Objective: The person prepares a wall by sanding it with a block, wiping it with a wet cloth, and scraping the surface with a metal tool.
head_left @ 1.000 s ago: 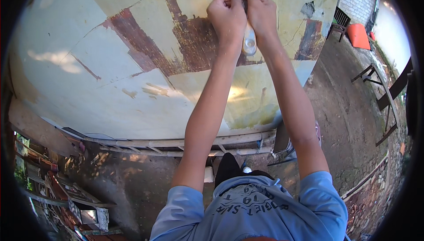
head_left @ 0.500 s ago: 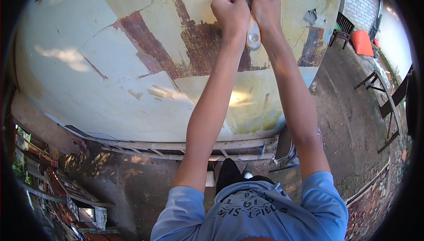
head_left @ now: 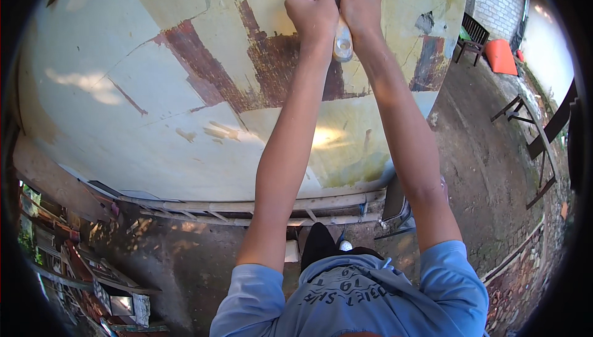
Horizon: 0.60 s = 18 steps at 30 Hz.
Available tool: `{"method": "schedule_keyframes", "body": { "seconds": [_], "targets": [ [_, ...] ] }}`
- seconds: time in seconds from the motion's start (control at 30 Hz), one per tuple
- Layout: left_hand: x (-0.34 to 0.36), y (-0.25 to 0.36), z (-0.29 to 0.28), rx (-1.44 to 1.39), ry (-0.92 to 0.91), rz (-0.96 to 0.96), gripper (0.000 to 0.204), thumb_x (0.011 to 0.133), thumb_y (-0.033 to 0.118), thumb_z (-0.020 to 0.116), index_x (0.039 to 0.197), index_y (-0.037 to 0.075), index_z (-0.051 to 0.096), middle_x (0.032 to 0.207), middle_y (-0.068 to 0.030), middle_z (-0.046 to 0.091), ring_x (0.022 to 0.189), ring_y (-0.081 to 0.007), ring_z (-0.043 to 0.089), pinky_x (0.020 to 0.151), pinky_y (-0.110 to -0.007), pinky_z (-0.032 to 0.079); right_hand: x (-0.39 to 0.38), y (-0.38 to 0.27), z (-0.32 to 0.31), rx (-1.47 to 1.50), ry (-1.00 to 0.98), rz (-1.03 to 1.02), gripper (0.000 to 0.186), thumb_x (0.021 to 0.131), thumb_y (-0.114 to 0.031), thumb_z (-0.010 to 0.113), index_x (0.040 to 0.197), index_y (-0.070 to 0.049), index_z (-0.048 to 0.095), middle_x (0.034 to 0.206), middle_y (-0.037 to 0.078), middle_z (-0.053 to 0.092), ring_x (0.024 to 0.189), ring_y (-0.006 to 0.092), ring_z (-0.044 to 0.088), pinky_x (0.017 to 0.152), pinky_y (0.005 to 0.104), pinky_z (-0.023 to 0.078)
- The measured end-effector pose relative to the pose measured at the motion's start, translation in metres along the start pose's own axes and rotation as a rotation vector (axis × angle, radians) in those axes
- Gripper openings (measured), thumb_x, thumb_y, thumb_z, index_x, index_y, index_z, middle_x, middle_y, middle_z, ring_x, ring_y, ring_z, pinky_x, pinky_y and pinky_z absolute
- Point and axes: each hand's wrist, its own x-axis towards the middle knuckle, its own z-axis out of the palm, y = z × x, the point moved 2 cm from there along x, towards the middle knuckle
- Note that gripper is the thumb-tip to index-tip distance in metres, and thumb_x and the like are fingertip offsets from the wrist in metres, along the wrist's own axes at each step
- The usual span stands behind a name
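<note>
Both my arms reach up to a painted wall (head_left: 204, 96). My left hand (head_left: 312, 10) and my right hand (head_left: 360, 8) are closed side by side around a scraper (head_left: 343, 45). The pale rounded end of its handle, which has a hole, points down between my wrists. A grey blade shows above my fingers, at or against the wall; whether it touches cannot be made out. My fingers and thumbs hide the middle of the tool. Below and left of my hands, the pale yellow coat is gone from dark reddish-brown patches (head_left: 275, 65).
A bamboo ladder or rail (head_left: 204, 206) lies along the wall's foot. On the right are a dark chair (head_left: 474, 36), an orange object (head_left: 501, 57) and a metal frame (head_left: 536, 130). Scrap wood (head_left: 80, 263) is heaped at lower left. A chipped spot (head_left: 425, 23) marks the wall.
My hands and the scraper have moved slightly up along the wall, still gripped the same way. The whole view has shifted a little, so the wall sits farther left.
</note>
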Motion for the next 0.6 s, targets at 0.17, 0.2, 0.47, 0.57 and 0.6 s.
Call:
{"method": "schedule_keyframes", "body": {
  "seconds": [0.17, 0.2, 0.47, 0.57, 0.6],
  "targets": [
    [-0.129, -0.132, -0.073, 0.195, -0.123, -0.182, 0.023, 0.097, 0.017, 0.061, 0.087, -0.004, 0.065, 0.076, -0.0029, 0.065, 0.066, -0.0067, 0.056, 0.061, -0.024, 0.046, -0.113, 0.131, -0.085, -0.248, 0.095, 0.195, 0.037, 0.091, -0.025, 0.064, 0.067, 0.003, 0.062, 0.057, 0.002, 0.056, 0.054, 0.0075, 0.046, 0.049, 0.0310, 0.038],
    [-0.159, -0.160, -0.093, 0.207, -0.119, -0.290, 0.021, 0.098, 0.016, 0.060, 0.089, -0.002, 0.064, 0.076, -0.0018, 0.064, 0.062, -0.0059, 0.054, 0.055, -0.025, 0.044, -0.142, 0.159, -0.103, -0.280, 0.079, 0.298, 0.032, 0.095, -0.024, 0.061, 0.073, -0.001, 0.063, 0.064, 0.000, 0.058, 0.056, 0.0064, 0.048, 0.049, 0.0265, 0.038],
    [-0.217, -0.162, -0.164, 0.475, -0.799, -0.968, 0.025, 0.096, 0.025, 0.061, 0.095, 0.001, 0.066, 0.083, -0.0052, 0.068, 0.058, -0.0085, 0.059, 0.046, -0.023, 0.040, -0.303, 0.218, -0.253, -0.350, 0.055, 0.866, 0.032, 0.096, -0.028, 0.061, 0.073, -0.006, 0.061, 0.057, 0.000, 0.053, 0.039, 0.0092, 0.047, 0.038, 0.0243, 0.039],
    [-0.178, -0.140, -0.183, 0.621, -0.571, -0.371, 0.029, 0.094, 0.029, 0.063, 0.100, 0.001, 0.067, 0.085, -0.0095, 0.071, 0.066, -0.0168, 0.066, 0.061, -0.030, 0.051, -0.348, 0.226, -0.287, -0.360, 0.081, 0.977, 0.033, 0.094, -0.030, 0.063, 0.072, -0.006, 0.060, 0.058, 0.001, 0.055, 0.038, 0.0111, 0.049, 0.038, 0.0252, 0.040],
    [-0.161, -0.109, -0.169, 0.689, -0.477, -0.272, 0.026, 0.093, 0.026, 0.062, 0.101, 0.001, 0.066, 0.086, -0.0107, 0.071, 0.069, -0.0196, 0.067, 0.065, -0.032, 0.052, -0.358, 0.228, -0.300, -0.363, 0.099, 0.975, 0.033, 0.094, -0.030, 0.063, 0.072, -0.006, 0.060, 0.058, 0.001, 0.055, 0.038, 0.0111, 0.049, 0.038, 0.0252, 0.040]
  ]
}}
